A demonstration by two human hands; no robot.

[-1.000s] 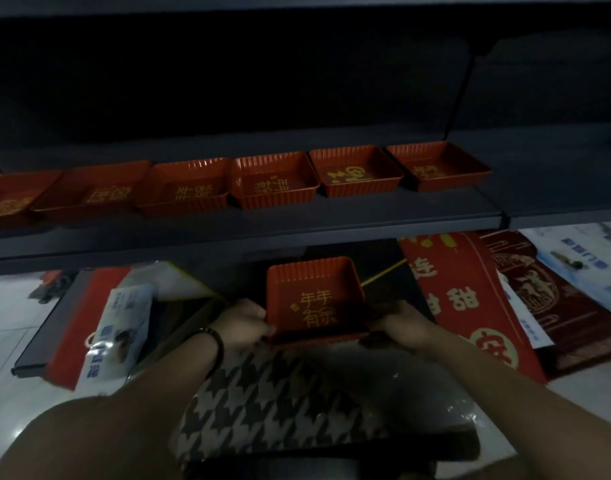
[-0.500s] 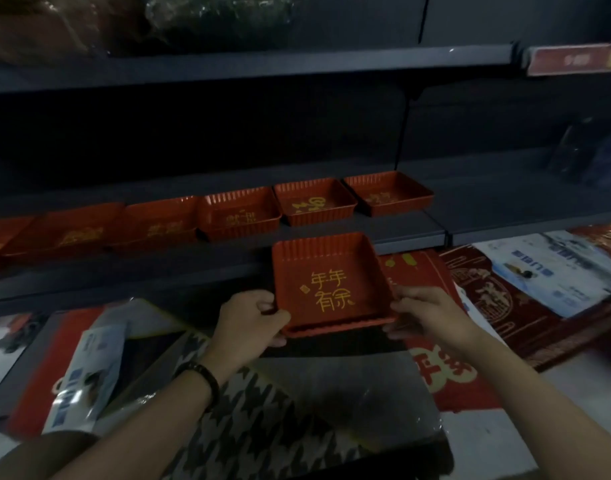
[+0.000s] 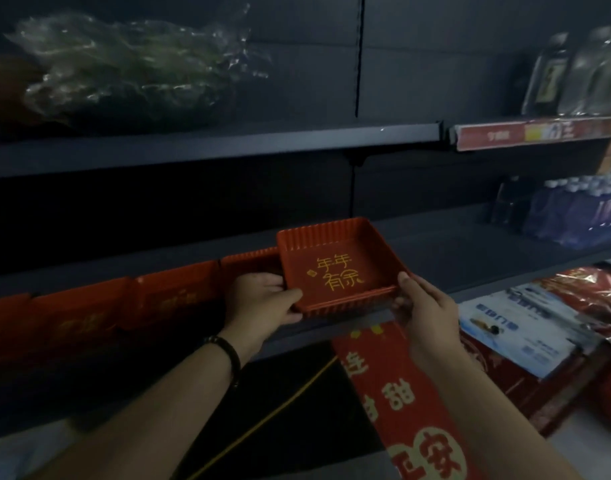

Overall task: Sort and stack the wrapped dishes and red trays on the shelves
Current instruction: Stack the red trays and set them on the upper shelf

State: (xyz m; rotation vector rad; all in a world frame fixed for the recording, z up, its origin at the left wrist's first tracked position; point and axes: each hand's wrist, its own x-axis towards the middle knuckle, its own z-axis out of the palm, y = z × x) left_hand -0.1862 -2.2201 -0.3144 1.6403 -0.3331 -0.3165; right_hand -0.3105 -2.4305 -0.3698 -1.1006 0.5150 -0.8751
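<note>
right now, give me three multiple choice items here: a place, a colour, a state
1. Where is the plastic-wrapped bundle? A on the floor B in a box C on the upper shelf
2. The lettering in the held red tray is A white B yellow C blue
3. The tray is A gripped by left hand and right hand B lying alone on a shelf C upside down
Answers: 1 C, it lies up there; 2 B, yellow characters on its floor; 3 A, each hand grips a near corner.
</note>
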